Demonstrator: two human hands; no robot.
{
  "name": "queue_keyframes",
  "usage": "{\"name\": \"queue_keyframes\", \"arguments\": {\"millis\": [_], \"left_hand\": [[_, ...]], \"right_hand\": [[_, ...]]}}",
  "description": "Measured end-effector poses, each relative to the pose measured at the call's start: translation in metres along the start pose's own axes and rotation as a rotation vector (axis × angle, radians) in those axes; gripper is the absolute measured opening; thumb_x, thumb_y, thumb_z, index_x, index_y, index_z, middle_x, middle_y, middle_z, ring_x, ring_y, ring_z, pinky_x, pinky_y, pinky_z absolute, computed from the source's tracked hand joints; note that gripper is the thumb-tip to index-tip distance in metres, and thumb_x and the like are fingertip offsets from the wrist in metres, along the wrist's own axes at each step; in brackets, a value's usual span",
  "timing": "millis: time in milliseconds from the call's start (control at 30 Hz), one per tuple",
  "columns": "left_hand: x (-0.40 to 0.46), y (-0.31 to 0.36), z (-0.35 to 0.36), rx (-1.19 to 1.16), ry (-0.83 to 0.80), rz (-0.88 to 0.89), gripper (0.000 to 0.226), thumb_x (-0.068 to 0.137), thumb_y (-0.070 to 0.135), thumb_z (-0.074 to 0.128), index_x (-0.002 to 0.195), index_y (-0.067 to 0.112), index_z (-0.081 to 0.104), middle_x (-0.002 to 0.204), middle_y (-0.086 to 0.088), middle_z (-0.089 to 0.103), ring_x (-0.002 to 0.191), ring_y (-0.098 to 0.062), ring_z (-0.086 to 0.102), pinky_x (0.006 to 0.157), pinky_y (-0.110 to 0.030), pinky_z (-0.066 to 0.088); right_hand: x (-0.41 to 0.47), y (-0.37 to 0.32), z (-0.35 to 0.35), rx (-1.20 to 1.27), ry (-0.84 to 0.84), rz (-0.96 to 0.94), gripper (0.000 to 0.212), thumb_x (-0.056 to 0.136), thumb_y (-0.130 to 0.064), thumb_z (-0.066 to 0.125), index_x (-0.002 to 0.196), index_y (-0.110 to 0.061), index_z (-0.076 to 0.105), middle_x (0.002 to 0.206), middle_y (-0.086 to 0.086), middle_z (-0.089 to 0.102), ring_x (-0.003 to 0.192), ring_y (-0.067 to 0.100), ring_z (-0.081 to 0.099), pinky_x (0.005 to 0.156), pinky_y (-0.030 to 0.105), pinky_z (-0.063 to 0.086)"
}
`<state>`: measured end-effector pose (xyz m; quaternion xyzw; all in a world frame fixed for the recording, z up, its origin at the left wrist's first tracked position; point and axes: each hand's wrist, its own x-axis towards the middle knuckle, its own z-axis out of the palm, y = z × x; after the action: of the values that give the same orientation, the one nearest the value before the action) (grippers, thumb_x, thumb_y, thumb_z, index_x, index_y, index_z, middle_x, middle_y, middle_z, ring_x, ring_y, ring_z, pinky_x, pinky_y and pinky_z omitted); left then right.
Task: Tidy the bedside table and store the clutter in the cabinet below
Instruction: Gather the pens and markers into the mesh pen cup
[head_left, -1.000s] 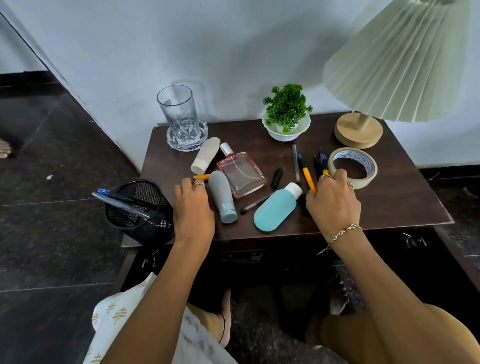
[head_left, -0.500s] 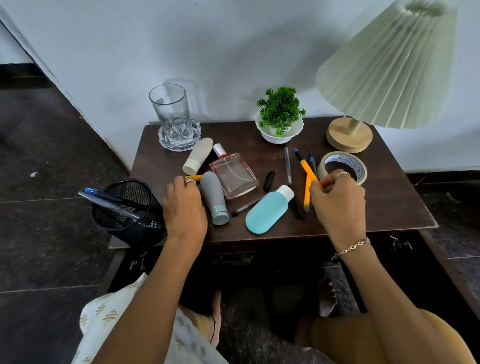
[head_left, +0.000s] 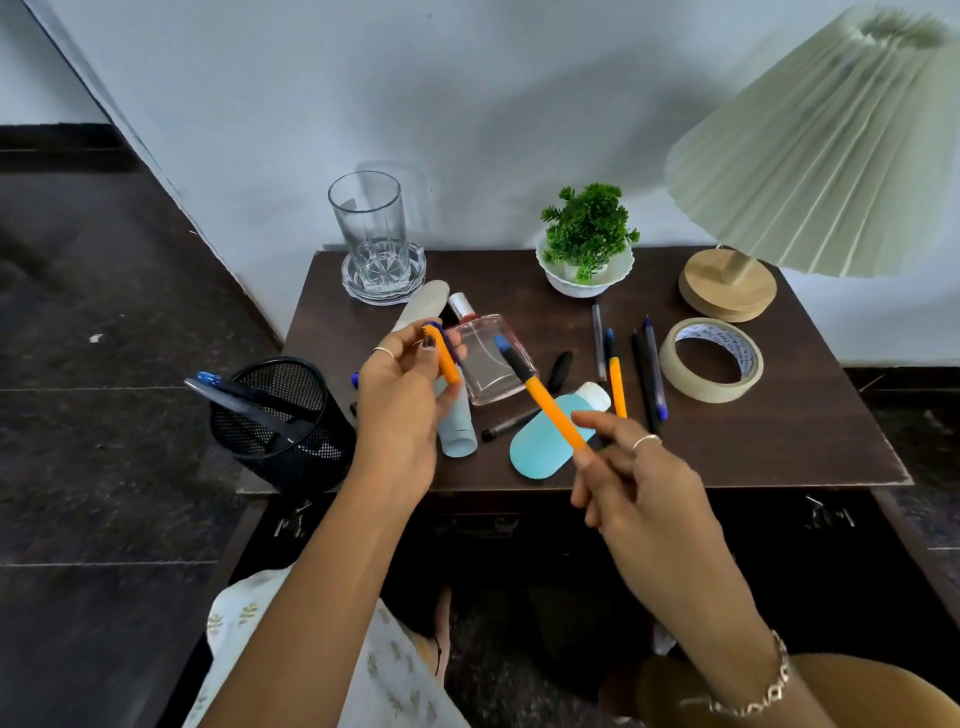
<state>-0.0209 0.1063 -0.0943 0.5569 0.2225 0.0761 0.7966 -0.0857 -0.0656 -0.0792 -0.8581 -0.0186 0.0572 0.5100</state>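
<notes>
My left hand (head_left: 402, 400) pinches a short orange pen (head_left: 445, 356) raised above the dark bedside table (head_left: 737, 447). My right hand (head_left: 639, 483) grips a longer orange pen with a blue and black tip (head_left: 543, 397), held slanting over the teal bottle (head_left: 545, 447). On the table lie a perfume bottle (head_left: 493, 358), a grey tube (head_left: 457, 428), a cream tube (head_left: 423, 306), another orange pen (head_left: 616, 382), several dark pens (head_left: 647, 374) and a black cap (head_left: 560, 366). The cabinet (head_left: 571, 525) below is dark.
A black mesh pen holder (head_left: 283, 421) with pens stands at the table's left front corner. A glass on a coaster (head_left: 374, 239), a small potted plant (head_left: 587, 244), a lamp (head_left: 727, 280) and a tape roll (head_left: 710, 358) sit along the back and right.
Both hands rose from the table, each lifting an orange pen. The left hand came up from beside the grey tube; the right drew its pen toward the front.
</notes>
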Motion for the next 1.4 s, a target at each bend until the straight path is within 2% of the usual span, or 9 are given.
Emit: {"name": "queue_keyframes", "arguments": {"millis": [200, 400, 600, 733, 867, 1067, 1233, 1333, 1400], "left_hand": [[0.000, 0.009, 0.003, -0.442, -0.057, -0.205, 0.020, 0.098, 0.003, 0.041, 0.092, 0.009, 0.059, 0.079, -0.004, 0.072, 0.072, -0.012, 0.072, 0.064, -0.026, 0.060], [-0.001, 0.002, 0.006, -0.483, -0.080, -0.291, 0.018, 0.098, 0.003, 0.039, 0.095, 0.004, 0.057, 0.076, -0.007, 0.074, 0.071, -0.013, 0.073, 0.061, -0.027, 0.060], [-0.001, -0.001, 0.010, -0.541, -0.048, -0.295, 0.030, 0.098, 0.002, 0.038, 0.126, -0.003, 0.047, 0.089, -0.016, 0.069, 0.069, -0.017, 0.073, 0.063, -0.029, 0.061], [-0.003, -0.002, 0.012, -0.356, -0.096, -0.255, 0.023, 0.097, 0.003, 0.042, 0.118, 0.002, 0.052, 0.082, -0.010, 0.071, 0.077, -0.017, 0.072, 0.068, -0.029, 0.061], [-0.008, -0.006, 0.016, -0.112, -0.107, -0.153, 0.027, 0.098, 0.004, 0.043, 0.118, 0.011, 0.060, 0.090, -0.007, 0.068, 0.088, -0.018, 0.070, 0.066, -0.024, 0.058], [-0.018, -0.013, 0.024, -0.030, -0.116, -0.081, 0.029, 0.097, 0.001, 0.043, 0.121, 0.010, 0.055, 0.093, -0.010, 0.067, 0.076, -0.016, 0.071, 0.070, -0.030, 0.060], [-0.023, -0.014, 0.022, -0.020, -0.057, -0.078, 0.032, 0.097, 0.004, 0.045, 0.127, 0.012, 0.051, 0.090, -0.008, 0.068, 0.073, -0.017, 0.072, 0.070, -0.031, 0.061], [-0.031, -0.011, 0.020, -0.015, -0.070, -0.071, 0.038, 0.096, 0.003, 0.047, 0.133, 0.013, 0.045, 0.084, -0.007, 0.068, 0.069, -0.018, 0.071, 0.064, -0.029, 0.060], [-0.035, -0.005, 0.014, 0.043, -0.067, -0.006, 0.043, 0.094, 0.002, 0.051, 0.133, 0.016, 0.043, 0.088, -0.011, 0.066, 0.077, -0.023, 0.072, 0.067, -0.031, 0.060]], "right_hand": [[-0.004, 0.005, 0.006, -0.125, 0.011, -0.052, 0.027, 0.094, -0.021, 0.049, 0.118, -0.023, 0.060, 0.066, -0.007, 0.055, 0.066, -0.002, 0.053, 0.056, 0.010, 0.044], [-0.002, 0.007, 0.006, -0.150, 0.027, -0.075, 0.030, 0.093, -0.022, 0.051, 0.122, -0.019, 0.060, 0.067, -0.010, 0.054, 0.071, -0.006, 0.052, 0.060, 0.007, 0.044], [-0.004, 0.009, 0.009, -0.179, 0.016, -0.094, 0.030, 0.093, -0.022, 0.051, 0.121, -0.018, 0.060, 0.066, -0.012, 0.053, 0.075, 0.005, 0.053, 0.059, 0.011, 0.045], [-0.002, 0.009, 0.011, -0.201, 0.030, -0.109, 0.031, 0.093, -0.023, 0.051, 0.122, -0.019, 0.060, 0.065, -0.014, 0.052, 0.067, 0.011, 0.055, 0.059, 0.013, 0.046], [0.001, 0.013, 0.017, -0.210, 0.065, -0.105, 0.030, 0.094, -0.022, 0.051, 0.122, -0.016, 0.058, 0.063, -0.010, 0.050, 0.052, 0.010, 0.047, 0.050, 0.015, 0.042], [0.009, 0.013, 0.028, -0.242, 0.115, -0.079, 0.026, 0.095, -0.021, 0.050, 0.119, -0.013, 0.055, 0.080, -0.003, 0.058, 0.055, 0.006, 0.049, 0.046, 0.012, 0.038], [0.011, 0.011, 0.026, -0.206, 0.082, -0.055, 0.020, 0.095, -0.018, 0.051, 0.114, -0.014, 0.057, 0.067, -0.009, 0.048, 0.051, 0.006, 0.045, 0.049, 0.008, 0.041], [0.013, 0.007, 0.024, -0.197, 0.058, -0.100, 0.013, 0.094, -0.018, 0.052, 0.105, -0.015, 0.059, 0.060, -0.007, 0.049, 0.051, 0.008, 0.048, 0.046, 0.013, 0.039], [0.015, 0.002, 0.025, -0.160, 0.018, -0.144, 0.009, 0.094, -0.017, 0.052, 0.100, -0.018, 0.058, 0.056, -0.003, 0.049, 0.050, 0.007, 0.048, 0.046, 0.014, 0.037]]}}
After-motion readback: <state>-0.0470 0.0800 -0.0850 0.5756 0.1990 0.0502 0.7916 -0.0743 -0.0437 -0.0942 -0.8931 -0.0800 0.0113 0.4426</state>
